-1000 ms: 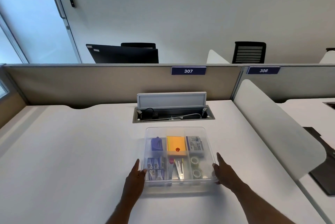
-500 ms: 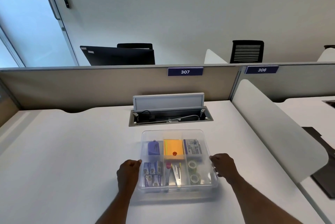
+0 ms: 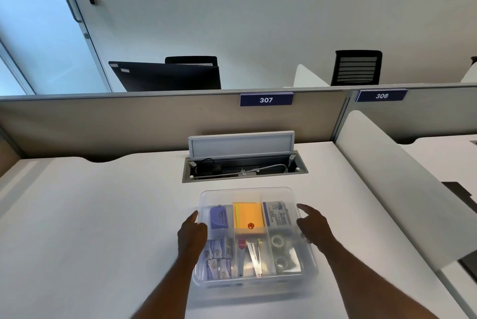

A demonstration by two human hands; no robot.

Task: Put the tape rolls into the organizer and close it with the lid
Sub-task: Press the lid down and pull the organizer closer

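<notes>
The clear plastic organizer (image 3: 254,284) sits on the white desk in front of me with its transparent lid (image 3: 245,194) lying on top. Two clear tape rolls (image 3: 279,251) lie one behind the other in the front right compartment, seen through the lid. My left hand (image 3: 192,234) is against the left side, fingers curled over the lid's edge. At the right side, my right hand (image 3: 312,227) touches the lid's rim with fingers spread and the index finger pointing forward.
Other compartments hold a purple item (image 3: 218,217), orange sticky notes (image 3: 248,215), a white box (image 3: 277,213), small packets and metal tools. An open cable tray (image 3: 244,167) lies just behind the organizer. A white divider panel (image 3: 392,189) borders the desk on the right.
Both hands slid forward along the organizer's sides from near the front corners. The right hand's fingers went from curled to spread.
</notes>
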